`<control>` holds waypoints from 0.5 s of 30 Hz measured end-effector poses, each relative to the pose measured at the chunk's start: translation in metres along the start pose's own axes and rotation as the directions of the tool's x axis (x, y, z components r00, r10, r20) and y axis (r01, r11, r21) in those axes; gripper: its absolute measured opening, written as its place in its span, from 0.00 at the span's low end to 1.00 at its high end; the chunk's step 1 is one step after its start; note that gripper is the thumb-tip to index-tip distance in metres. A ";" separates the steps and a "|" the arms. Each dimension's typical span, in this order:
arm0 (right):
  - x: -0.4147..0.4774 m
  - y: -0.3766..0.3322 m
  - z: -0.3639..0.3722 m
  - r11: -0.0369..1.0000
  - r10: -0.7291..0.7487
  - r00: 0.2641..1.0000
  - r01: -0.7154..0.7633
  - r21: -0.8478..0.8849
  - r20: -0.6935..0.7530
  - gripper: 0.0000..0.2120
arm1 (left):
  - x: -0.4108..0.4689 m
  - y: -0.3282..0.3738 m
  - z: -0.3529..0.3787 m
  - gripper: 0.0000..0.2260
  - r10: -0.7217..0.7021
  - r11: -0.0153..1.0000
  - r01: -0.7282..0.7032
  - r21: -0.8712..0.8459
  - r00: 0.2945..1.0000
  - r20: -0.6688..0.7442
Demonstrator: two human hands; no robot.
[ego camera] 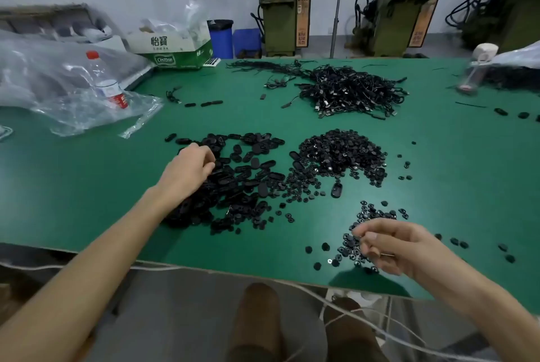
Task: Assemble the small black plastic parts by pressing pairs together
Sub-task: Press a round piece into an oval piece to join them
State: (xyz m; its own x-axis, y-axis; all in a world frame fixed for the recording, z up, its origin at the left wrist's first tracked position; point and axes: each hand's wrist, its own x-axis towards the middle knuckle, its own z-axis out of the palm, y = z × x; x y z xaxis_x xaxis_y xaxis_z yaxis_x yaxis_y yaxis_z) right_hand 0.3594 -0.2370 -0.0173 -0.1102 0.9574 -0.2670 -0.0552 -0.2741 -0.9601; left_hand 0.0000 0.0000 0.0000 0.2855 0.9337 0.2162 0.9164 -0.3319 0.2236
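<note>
Two hands are over the green tabletop [87, 186]. Left hand [190, 169] rests on the far-left edge of the pile of oval black parts [242, 183], fingers curled down among them; whether it grasps one cannot be told. Right hand [388, 245] hovers near the tabletop's near edge, thumb and fingertips drawn together over a scatter of small round black parts [374, 214]; a part pinched between them cannot be confirmed. Between the hands and somewhat beyond them, a larger heap of round parts [342, 154] sits just beside the oval pile. Well beyond both hands lies a tangle of black cables [350, 90]. Beyond the left hand, a clear bottle [106, 84] rests on plastic bags [43, 78].
</note>
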 end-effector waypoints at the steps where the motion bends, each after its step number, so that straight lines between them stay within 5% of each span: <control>1: 0.003 0.001 0.000 1.000 -0.018 1.000 0.018 -0.001 -0.002 0.09 | 0.005 0.002 0.005 0.08 -0.005 0.999 0.005 0.044 1.000 0.007; 6: 0.005 0.004 -0.002 0.999 -0.022 0.999 0.022 0.023 -0.027 0.09 | 0.018 0.011 0.022 0.09 0.014 0.962 -0.035 0.272 0.997 0.079; 15: 0.008 0.014 -0.017 0.998 -0.049 0.994 0.053 0.039 -0.098 0.09 | 0.019 0.004 0.043 0.06 0.056 0.896 -0.017 0.443 0.995 -0.076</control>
State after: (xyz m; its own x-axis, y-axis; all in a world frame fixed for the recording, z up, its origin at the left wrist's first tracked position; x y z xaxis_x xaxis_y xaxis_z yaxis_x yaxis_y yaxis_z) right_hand 0.3747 -0.2321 -0.0345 -0.0094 0.9739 -0.2266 -0.0997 -0.2264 -0.9689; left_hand 0.0209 0.0220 -0.0360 0.3143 0.9006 0.3004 0.9410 -0.2536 -0.2241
